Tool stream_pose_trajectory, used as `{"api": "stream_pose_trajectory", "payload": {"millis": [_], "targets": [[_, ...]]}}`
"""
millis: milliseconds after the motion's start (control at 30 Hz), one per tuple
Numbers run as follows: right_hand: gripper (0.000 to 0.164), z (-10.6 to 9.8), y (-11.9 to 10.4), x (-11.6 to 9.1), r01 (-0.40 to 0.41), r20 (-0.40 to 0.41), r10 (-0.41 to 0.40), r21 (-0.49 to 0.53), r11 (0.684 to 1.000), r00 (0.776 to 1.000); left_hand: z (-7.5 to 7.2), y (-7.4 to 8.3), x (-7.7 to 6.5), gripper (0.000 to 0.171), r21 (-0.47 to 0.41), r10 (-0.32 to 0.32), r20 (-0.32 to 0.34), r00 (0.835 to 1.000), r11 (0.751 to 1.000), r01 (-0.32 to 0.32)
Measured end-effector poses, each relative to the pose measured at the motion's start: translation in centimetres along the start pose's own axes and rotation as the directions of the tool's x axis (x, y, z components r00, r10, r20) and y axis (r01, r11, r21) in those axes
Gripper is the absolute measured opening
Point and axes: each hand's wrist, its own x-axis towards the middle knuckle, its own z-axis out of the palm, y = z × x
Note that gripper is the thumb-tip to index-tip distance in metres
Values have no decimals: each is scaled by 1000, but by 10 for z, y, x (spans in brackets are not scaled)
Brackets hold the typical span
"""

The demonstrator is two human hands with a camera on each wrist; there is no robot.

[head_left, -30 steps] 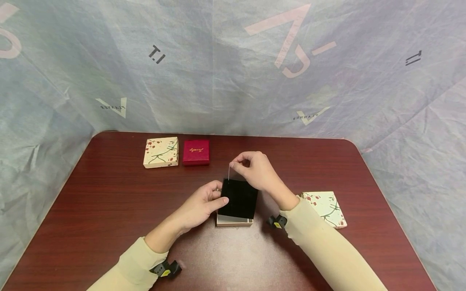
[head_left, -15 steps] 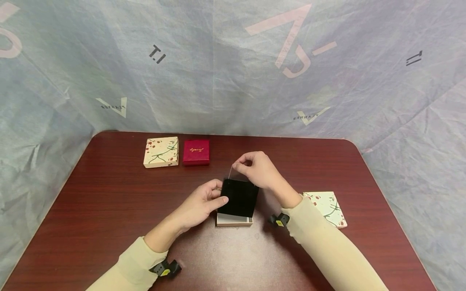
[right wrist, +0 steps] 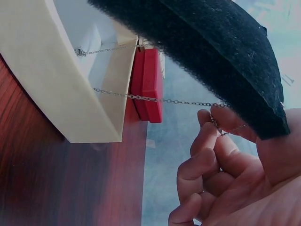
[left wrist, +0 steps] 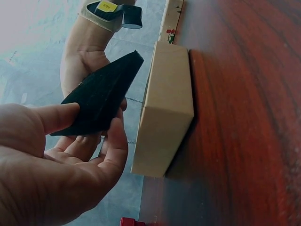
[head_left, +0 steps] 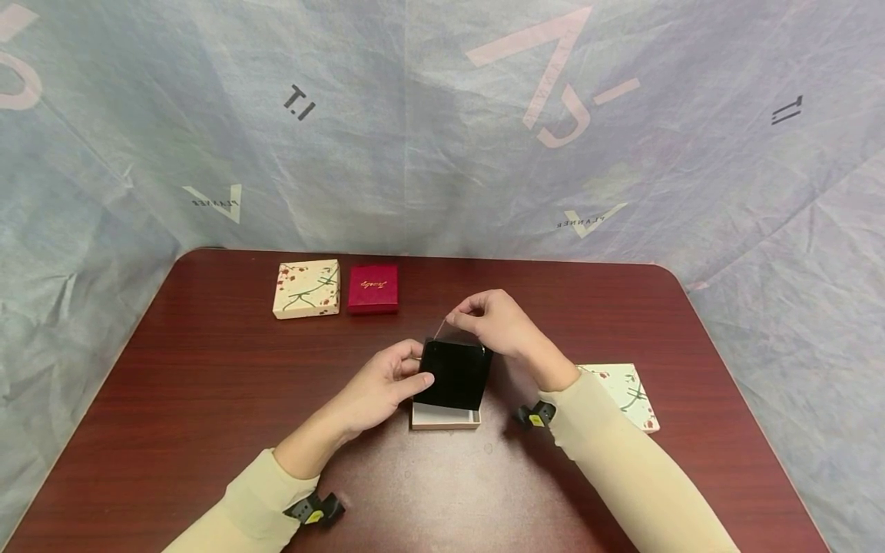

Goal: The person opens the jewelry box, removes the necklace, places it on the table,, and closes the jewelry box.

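My left hand (head_left: 389, 384) pinches a black velvety pad (head_left: 452, 376) between thumb and fingers, tilted above an open cream box base (head_left: 445, 419). My right hand (head_left: 499, 322) pinches a thin silver chain (head_left: 439, 329) beyond the pad's far left corner. In the right wrist view, strands of the chain (right wrist: 174, 101) run from the fingertips back to the box (right wrist: 49, 70), below the pad's underside (right wrist: 202, 52). A small clasp-like bit (right wrist: 80, 52) shows on one strand inside the white-lined box. The left wrist view shows the pad (left wrist: 101, 94) clear of the box's side (left wrist: 167, 89).
A cream box with a floral print (head_left: 306, 289) and a red box with gold lettering (head_left: 373, 289) stand side by side at the back left. A floral lid-like piece (head_left: 625, 395) lies to the right, partly behind my right sleeve (head_left: 615, 445). A fabric backdrop rises behind the table (head_left: 207, 399).
My right hand has drifted slightly right, and the chain now slants instead of hanging straight. The pad's near edge has risen a little, baring more of the box's inside. My left hand barely moves.
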Motion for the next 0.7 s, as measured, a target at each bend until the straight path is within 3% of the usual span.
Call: {"api": "stream_pose_trajectory", "payload": {"millis": [700], "targets": [[17, -4, 7, -1, -84, -6, 84, 18, 996, 996, -2, 1, -1, 24, 20, 9, -52, 999, 1000, -8]]}}
